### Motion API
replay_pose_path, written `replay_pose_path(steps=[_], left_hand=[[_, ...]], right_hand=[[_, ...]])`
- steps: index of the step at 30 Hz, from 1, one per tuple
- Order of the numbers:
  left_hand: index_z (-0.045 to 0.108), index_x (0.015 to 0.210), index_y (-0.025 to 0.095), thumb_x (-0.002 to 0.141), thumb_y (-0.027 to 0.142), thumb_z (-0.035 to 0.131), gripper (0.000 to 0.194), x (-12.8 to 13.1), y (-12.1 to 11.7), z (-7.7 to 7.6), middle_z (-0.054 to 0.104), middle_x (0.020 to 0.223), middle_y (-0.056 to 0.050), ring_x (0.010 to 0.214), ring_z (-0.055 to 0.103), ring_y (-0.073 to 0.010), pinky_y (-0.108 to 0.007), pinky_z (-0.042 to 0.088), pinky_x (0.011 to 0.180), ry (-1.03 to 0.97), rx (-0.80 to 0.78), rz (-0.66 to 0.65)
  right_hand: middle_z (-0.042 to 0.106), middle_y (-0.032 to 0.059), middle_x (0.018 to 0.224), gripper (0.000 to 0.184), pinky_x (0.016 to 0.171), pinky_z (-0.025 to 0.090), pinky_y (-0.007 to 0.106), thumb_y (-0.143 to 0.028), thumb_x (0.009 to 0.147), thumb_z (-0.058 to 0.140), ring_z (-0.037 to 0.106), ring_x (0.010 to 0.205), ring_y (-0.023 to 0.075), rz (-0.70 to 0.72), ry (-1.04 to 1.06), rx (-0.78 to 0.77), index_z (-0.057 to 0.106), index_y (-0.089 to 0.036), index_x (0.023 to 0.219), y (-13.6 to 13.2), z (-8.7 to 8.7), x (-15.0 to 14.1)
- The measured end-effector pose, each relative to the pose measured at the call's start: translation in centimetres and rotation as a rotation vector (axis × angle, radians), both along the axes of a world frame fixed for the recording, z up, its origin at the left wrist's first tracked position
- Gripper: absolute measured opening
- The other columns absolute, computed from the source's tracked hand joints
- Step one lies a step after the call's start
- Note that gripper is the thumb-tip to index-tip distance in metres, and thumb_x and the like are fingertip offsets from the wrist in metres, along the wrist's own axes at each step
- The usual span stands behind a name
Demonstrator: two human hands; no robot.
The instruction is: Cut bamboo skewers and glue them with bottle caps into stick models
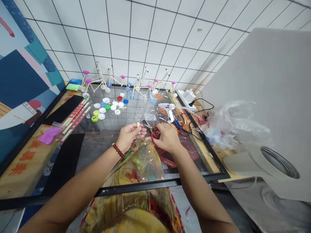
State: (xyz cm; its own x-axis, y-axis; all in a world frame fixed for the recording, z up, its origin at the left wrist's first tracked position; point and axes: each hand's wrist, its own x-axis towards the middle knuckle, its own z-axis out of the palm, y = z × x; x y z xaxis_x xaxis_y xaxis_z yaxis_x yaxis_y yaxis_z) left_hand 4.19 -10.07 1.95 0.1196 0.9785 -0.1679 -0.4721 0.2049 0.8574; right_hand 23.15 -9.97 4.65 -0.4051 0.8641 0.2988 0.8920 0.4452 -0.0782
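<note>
Between the thumb and fingers of my left hand (128, 136) are short wooden stick pieces (138, 124), held upright in a pinch. Red-handled scissors (147, 125) are in my right hand (167, 136), its fingers wrapped round the handles. Their blades point left, just beside the stick pieces; whether they touch is too small to tell. Both hands are over the glossy tabletop, close together. Small pale chips lie scattered around them. Beyond my right hand lies a white glue gun (168, 110).
Stick models with pink blobs (122, 77) stand along the tiled wall. Several bottle caps (107, 106) lie at centre left. Long sticks (75, 117) and a pink clay bag (50, 134) are at left. A power strip (186, 99), black cord and plastic bags (223, 129) lie right.
</note>
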Motion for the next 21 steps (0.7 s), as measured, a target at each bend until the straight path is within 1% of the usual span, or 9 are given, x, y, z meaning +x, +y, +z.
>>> replay_pose_path(steps=[3, 7, 13, 18, 21], left_hand=[[0.072, 0.081, 0.011, 0.063, 0.031, 0.084, 0.030, 0.05, -0.12, -0.07, 0.074, 0.075, -0.007, 0.063, 0.068, -0.0136, -0.026, 0.057, 0.065, 0.075, 0.049, -0.036], [0.074, 0.075, 0.010, 0.063, 0.032, 0.083, 0.027, 0.19, -0.26, -0.14, 0.074, 0.072, -0.006, 0.058, 0.067, -0.0122, -0.023, 0.056, 0.059, 0.144, 0.083, -0.073], [0.073, 0.072, 0.010, 0.064, 0.031, 0.081, 0.024, 0.15, -0.24, 0.05, 0.073, 0.069, -0.007, 0.058, 0.068, -0.0139, -0.023, 0.054, 0.056, 0.193, 0.080, -0.060], [0.069, 0.064, 0.011, 0.062, 0.031, 0.082, 0.024, -0.07, -0.37, 0.55, 0.070, 0.060, -0.006, 0.049, 0.063, -0.0120, -0.021, 0.049, 0.047, 0.193, 0.061, -0.088], [0.068, 0.064, 0.011, 0.060, 0.031, 0.083, 0.026, -0.16, -0.36, 0.69, 0.069, 0.058, -0.006, 0.046, 0.061, -0.0116, -0.021, 0.047, 0.043, 0.191, 0.040, -0.096]], right_hand=[[0.070, 0.0097, 0.087, 0.045, 0.078, 0.028, 0.035, -0.060, 0.083, 0.055, 0.059, 0.083, 0.0266, 0.001, -0.096, 0.046, 0.062, -0.017, 0.093, -0.31, 0.06, -0.10], [0.071, 0.0091, 0.086, 0.039, 0.078, 0.026, 0.037, -0.055, 0.084, 0.056, 0.058, 0.081, 0.0262, 0.007, -0.146, 0.058, 0.063, -0.018, 0.094, -0.44, -0.11, -0.48], [0.072, 0.0091, 0.083, 0.040, 0.076, 0.025, 0.037, -0.055, 0.085, 0.056, 0.058, 0.080, 0.0262, 0.006, -0.171, 0.074, 0.065, -0.018, 0.095, -0.39, -0.30, -0.44], [0.072, 0.0084, 0.083, 0.041, 0.074, 0.024, 0.036, -0.058, 0.083, 0.059, 0.058, 0.079, 0.0258, 0.008, -0.183, 0.123, 0.065, -0.018, 0.092, -0.33, -0.37, -0.30], [0.072, 0.0069, 0.081, 0.037, 0.073, 0.023, 0.036, -0.055, 0.083, 0.060, 0.058, 0.077, 0.0249, 0.011, -0.184, 0.150, 0.064, -0.018, 0.089, -0.23, -0.61, -0.22]])
